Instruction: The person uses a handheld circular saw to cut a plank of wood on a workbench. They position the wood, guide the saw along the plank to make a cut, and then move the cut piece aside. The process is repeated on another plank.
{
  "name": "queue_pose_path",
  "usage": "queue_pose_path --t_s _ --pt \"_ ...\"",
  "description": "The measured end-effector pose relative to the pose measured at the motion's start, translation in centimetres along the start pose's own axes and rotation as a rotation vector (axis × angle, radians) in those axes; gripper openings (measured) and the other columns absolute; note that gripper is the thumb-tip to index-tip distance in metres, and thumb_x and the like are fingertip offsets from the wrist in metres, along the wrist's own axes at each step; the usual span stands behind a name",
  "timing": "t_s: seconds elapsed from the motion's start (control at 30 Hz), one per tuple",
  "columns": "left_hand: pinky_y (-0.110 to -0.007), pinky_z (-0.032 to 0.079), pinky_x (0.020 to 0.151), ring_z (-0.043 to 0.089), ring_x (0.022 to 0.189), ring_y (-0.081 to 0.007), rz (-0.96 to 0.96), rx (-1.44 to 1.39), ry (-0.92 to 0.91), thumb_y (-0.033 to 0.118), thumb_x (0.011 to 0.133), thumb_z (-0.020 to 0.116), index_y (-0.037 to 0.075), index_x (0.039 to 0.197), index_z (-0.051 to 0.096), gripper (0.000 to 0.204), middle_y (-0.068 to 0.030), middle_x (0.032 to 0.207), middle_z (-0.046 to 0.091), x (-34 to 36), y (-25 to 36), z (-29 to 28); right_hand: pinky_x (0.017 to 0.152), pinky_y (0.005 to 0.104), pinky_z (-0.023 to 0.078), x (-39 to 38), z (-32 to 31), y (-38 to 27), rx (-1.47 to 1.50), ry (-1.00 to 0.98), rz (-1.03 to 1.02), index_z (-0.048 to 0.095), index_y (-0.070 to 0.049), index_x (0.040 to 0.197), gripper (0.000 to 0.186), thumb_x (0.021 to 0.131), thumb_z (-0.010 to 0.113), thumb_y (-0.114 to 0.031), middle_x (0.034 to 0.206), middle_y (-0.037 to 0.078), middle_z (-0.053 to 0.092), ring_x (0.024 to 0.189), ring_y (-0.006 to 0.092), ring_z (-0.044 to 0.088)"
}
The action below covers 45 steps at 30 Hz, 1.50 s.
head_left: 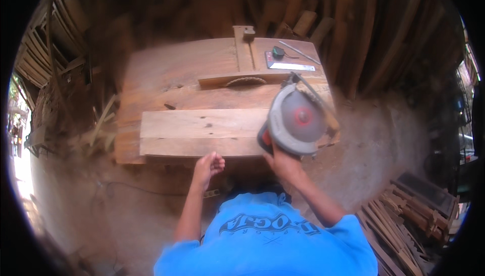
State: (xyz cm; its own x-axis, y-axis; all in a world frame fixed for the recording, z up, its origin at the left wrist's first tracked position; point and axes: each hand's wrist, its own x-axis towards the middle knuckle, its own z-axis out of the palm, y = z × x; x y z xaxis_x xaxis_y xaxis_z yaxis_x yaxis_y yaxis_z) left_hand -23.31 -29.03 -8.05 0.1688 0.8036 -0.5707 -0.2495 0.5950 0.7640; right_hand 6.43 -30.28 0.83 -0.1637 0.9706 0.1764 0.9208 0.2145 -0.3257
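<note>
My right hand point(285, 165) grips the handle of a circular saw point(298, 119), which is tilted so that its grey guard and red hub face up. The saw is over the right end of two pale boards lying side by side: a wider far board point(187, 123) with dark knots and a narrower near board point(187, 146). In front of the near board's edge is my left hand point(208, 169), its fingers curled in and nothing visible in them. Part of the saw's handle is hidden by its body.
The boards rest on a wooden worktable point(146, 79). A table-saw-like toothed blade point(246, 81) shows beside a wooden fence strip point(212, 82). Farther back are a tape measure point(278, 52) and a metal square point(290, 66). Stacked wood point(399, 235) lies at the lower right.
</note>
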Motion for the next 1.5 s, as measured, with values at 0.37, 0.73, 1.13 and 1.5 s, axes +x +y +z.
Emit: queue_pose_path --t_s 0.37,0.73,1.13,1.5 --pt "-0.028 0.056 0.081 0.069 0.087 -0.0132 0.079 0.011 0.109 0.04 0.106 0.062 0.003 0.11 0.071 0.038 -0.0064 0.098 0.074 -0.9 -2.3 -5.0 0.124 0.0498 0.029 3.1 2.9 3.1 0.063 -0.314 0.18 0.028 0.004 0.16 0.105 0.087 0.08 -0.051 0.155 0.028 0.039 0.148 0.0436 0.036" --pt "-0.032 0.057 0.085 0.072 0.095 -0.0154 -0.054 0.199 -0.1 0.043 0.108 0.058 0.002 0.122 0.07 0.045 -0.0079 0.109 0.075 1.4 -2.8 3.7 0.111 0.0479 0.042 2.3 0.7 7.1 0.47 -0.06 0.276 0.053 0.004 0.135 0.064 0.092 0.082 -0.033 0.131 0.023 0.061 0.126 0.0364 0.057" --pt "-0.036 0.055 0.091 0.072 0.103 -0.0232 0.29 0.736 0.141 0.037 0.102 0.064 0.0 0.119 0.074 0.042 -0.0156 0.104 0.078 6.4 -5.8 16.5 0.044 0.024 0.041 -6.9 -9.3 13.4 1.245 -0.002 0.701 0.063 -0.009 0.105 0.022 0.103 0.067 -0.03 0.068 -0.004 0.056 0.05 0.006 0.051" --pt "-0.055 0.007 0.131 0.009 0.163 -0.0429 0.158 1.462 0.949 0.062 0.105 0.05 -0.008 0.165 0.019 0.097 -0.0281 0.174 0.016 17.4 -0.5 9.2 0.043 0.0283 0.046 -27.7 -4.0 24.4 0.944 -0.145 1.491 0.063 -0.008 0.125 0.059 0.095 0.073 -0.058 0.066 0.002 0.058 0.049 0.0125 0.057"
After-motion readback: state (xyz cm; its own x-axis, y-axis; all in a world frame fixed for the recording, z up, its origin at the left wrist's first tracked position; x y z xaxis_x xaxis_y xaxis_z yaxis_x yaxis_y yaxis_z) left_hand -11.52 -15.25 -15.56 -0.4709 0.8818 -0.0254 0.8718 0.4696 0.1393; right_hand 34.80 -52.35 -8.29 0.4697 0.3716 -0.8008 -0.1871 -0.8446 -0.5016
